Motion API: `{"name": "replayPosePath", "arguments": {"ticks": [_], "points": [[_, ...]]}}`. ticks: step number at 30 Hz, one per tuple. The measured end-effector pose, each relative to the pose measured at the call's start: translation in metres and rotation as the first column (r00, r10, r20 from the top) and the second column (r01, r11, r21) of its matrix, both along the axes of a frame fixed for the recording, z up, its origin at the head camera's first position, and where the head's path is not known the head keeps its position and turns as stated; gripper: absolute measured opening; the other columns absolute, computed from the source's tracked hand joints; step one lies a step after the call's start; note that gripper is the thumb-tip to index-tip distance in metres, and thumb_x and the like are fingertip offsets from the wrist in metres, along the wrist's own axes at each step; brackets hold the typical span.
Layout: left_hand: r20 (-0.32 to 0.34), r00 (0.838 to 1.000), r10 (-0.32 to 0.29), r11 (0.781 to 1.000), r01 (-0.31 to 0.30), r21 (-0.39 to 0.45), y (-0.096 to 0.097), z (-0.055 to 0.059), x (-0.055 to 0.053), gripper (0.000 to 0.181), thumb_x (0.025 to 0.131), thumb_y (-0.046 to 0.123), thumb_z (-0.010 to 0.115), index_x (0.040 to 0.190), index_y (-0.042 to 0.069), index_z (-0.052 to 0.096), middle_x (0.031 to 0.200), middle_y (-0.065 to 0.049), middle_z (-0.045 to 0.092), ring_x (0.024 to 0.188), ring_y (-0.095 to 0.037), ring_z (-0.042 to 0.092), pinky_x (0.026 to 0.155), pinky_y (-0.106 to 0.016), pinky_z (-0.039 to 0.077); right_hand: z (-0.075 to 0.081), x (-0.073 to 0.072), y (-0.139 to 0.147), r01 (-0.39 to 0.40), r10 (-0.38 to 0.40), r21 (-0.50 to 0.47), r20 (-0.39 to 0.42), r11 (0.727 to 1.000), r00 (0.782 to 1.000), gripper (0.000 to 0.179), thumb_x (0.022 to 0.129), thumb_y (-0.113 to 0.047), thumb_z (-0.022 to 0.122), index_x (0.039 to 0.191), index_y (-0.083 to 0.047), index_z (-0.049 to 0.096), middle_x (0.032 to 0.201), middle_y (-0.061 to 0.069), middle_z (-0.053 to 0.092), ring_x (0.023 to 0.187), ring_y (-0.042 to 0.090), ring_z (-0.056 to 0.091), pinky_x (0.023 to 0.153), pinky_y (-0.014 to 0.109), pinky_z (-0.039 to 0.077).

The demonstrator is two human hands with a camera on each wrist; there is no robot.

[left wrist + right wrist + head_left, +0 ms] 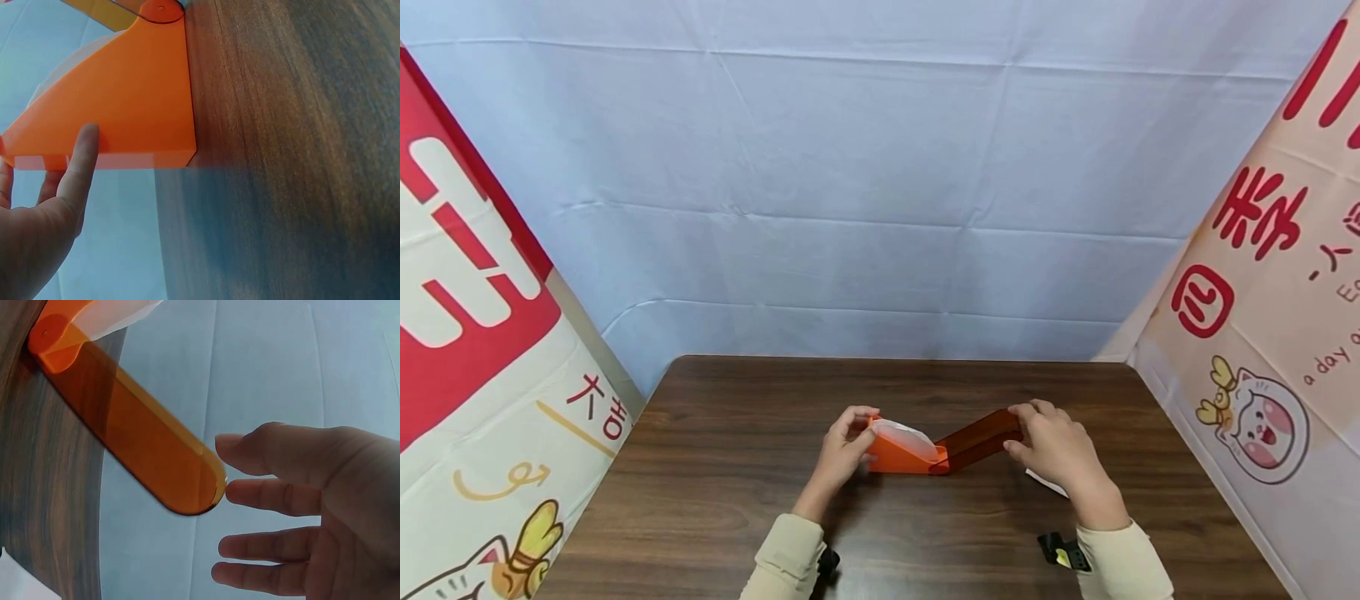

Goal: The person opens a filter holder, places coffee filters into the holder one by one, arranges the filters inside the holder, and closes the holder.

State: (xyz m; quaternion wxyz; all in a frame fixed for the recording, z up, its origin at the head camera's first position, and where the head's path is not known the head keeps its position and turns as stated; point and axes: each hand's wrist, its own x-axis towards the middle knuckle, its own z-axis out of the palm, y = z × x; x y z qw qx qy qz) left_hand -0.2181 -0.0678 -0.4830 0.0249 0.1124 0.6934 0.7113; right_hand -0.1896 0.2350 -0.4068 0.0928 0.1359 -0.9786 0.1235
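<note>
An orange box with a sloping side stands on the table, thin white sheets rising inside it. Its see-through amber lid is hinged at the right end and swung out to the right, tilted upward. My left hand grips the box's left end, thumb on the near side and other fingers round the end; the left wrist view shows the thumb against the orange wall. Beside the lid's rounded free end, my right hand has extended fingers, the index fingertip at its edge.
A white piece, perhaps paper, lies on the brown wooden table, partly under my right hand. Black wrist devices sit by both sleeves. A pale blue cloth hangs behind, with printed cloths at both sides.
</note>
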Motion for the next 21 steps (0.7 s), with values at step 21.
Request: {"name": "replayPosePath", "arguments": {"ticks": [21], "points": [[0.008, 1.000, 0.003, 1.000, -0.004, 0.005, 0.000, 0.000, 0.000, 0.026, 0.090, 0.003, 0.057, 0.116, 0.006, 0.057, 0.105, -0.015, 0.055, 0.092, -0.035, 0.057, 0.068, -0.058, 0.049, -0.022, -0.005, 0.037, 0.091, -0.086, -0.021, 0.176, 0.996, 0.981, 0.051, 0.078, -0.020, 0.075, 0.119, 0.004, 0.056, 0.117, 0.035, 0.048, 0.091, 0.049, 0.053, 0.062, 0.054, 0.047]]}}
